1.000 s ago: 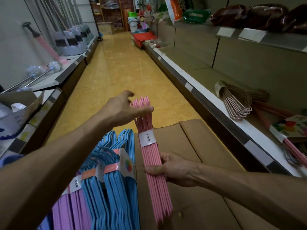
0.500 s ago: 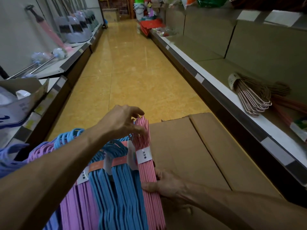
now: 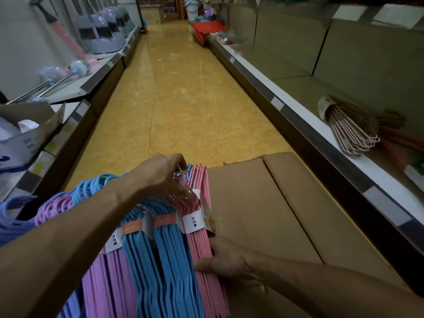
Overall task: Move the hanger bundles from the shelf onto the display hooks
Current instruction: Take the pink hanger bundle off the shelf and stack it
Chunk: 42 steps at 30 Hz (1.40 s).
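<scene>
Head view: a person's two bare hands work the pink plastic hanger bundle [image 3: 199, 228], banded w/ a white paper label, at the right end of a row of like bundles. Its long axis runs near-to-far, hook ends pointing away down the aisle, bar ends toward the camera. The left hand [image 3: 160, 175] reaches over the hook ends, fingers curled down among the pink hooks, pinching them; the right hand [image 3: 226, 257] presses and grips the bundle's right flank lower down, fingers wrapped to its edge. Both hands are thus on the bundle, left at the far end, right nearer the body.

Just left, touching the pink one, sit two blue plastic hanger bundles [image 3: 160, 249] w/ orange bands, then a lilac plastic hanger bundle [image 3: 107, 271]; all lean side by side. Whether they hang on a hook or rest on a support can't be told, as the hooks' seat is hidden under the left hand. Right of the pink bundle, touching it, lies the flat brown cardboard box [image 3: 263, 214], flaps shut.

Across the aisle to the right, well apart, the white-edged metal shelf [image 3: 339, 143] carries a pale pink wire hanger bundle [image 3: 351, 131] lying on its side w/ more behind. Judgement: the next bundle lies to the right, nearer the right hand; the box stands between. Yellow tiled floor [image 3: 183, 99] runs ahead; mops [image 3: 57, 74] lie on the left shelf.
</scene>
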Each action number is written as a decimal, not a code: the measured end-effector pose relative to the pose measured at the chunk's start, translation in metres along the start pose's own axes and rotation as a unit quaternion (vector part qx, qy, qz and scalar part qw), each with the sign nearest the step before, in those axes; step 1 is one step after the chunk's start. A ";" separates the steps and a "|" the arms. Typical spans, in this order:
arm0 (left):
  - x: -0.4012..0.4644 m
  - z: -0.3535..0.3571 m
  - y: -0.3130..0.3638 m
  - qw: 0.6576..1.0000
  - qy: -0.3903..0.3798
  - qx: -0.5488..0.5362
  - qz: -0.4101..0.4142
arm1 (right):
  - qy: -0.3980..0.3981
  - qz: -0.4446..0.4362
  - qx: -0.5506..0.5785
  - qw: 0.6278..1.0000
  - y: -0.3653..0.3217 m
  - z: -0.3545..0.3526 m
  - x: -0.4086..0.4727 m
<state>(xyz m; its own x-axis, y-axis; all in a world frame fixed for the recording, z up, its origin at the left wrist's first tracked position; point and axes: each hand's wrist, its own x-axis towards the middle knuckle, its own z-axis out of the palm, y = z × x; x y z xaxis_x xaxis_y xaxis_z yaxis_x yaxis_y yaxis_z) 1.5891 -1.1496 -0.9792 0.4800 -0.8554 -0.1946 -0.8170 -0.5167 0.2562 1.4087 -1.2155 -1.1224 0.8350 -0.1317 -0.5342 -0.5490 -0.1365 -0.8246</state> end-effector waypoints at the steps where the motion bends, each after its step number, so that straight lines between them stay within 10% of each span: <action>1: 0.000 0.001 0.000 1.000 -0.003 0.007 -0.001 | 0.001 0.001 -0.013 1.000 -0.001 0.000 -0.001; 21: -0.002 -0.032 0.137 0.952 0.152 -0.223 0.141 | 0.158 -0.030 -0.159 0.974 0.004 -0.108 -0.140; 31: 0.016 -0.038 0.263 0.899 0.142 -0.363 0.198 | 0.396 -0.007 -0.189 0.899 0.039 -0.226 -0.246; 42: 0.048 -0.006 0.340 0.869 0.125 -0.437 0.198 | 0.507 0.149 -0.017 0.849 0.120 -0.294 -0.309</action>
<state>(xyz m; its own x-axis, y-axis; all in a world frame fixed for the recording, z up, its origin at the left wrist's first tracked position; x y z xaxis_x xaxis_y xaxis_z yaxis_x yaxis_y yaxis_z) 1.3359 -1.3663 -0.8956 0.3611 -0.8966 0.2565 -0.4325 0.0827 0.8978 1.0741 -1.4803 -1.0016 0.2080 -0.9403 -0.2695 -0.7462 0.0256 -0.6652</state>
